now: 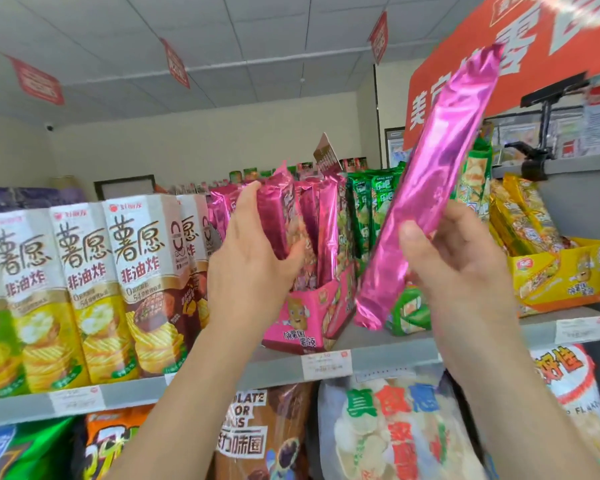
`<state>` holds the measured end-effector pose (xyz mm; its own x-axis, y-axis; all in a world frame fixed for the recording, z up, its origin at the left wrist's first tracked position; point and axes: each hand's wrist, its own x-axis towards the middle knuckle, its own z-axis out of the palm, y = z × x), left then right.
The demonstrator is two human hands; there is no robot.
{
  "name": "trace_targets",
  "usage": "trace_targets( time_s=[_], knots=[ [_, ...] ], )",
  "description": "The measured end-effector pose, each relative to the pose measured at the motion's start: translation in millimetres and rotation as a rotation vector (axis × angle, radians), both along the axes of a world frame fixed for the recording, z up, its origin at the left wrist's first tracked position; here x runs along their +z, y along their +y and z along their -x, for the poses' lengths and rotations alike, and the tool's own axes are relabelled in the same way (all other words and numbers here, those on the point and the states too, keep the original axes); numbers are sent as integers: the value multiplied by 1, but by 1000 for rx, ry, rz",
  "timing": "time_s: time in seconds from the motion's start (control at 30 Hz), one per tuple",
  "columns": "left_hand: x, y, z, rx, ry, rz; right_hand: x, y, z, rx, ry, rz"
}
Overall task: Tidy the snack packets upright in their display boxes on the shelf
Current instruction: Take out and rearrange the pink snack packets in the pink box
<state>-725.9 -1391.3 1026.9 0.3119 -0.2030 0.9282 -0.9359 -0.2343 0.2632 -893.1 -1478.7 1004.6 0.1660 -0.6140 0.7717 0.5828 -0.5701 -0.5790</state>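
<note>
Head view shows me the shelf [274, 372] running below both hands, with the pink display box [305, 317] just under my left hand [253, 268]. That hand curls round a bunch of standing pink packets [326, 230], seemingly holding a gap open. My right hand [458, 258] pinches the loose pink packet [430, 188] by its lower half, tilted up to the right. I judge this the refilling step; next it needs swinging upright and sliding into that gap.

Green box [408, 315] mostly behind pink pkt [440, 161]; price tags [326, 364] too blurred.
</note>
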Motion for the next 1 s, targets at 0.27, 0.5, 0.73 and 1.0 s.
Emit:
trace_targets(
  time_s=[0.27,0.5,0.73,1.0],
  knots=[
    [6,9,-9,7,-5,-49,41,-9,-72,-209,94,154],
    [7,5,-14,-40,-1,-115,1,-14,-84,-324,417,390],
    [12,4,-16,-108,1,-87,-18,-4,-86,-492,473,505],
    [43,36,6,-302,-194,436,-33,2,-84,-442,456,439]
  ],
)
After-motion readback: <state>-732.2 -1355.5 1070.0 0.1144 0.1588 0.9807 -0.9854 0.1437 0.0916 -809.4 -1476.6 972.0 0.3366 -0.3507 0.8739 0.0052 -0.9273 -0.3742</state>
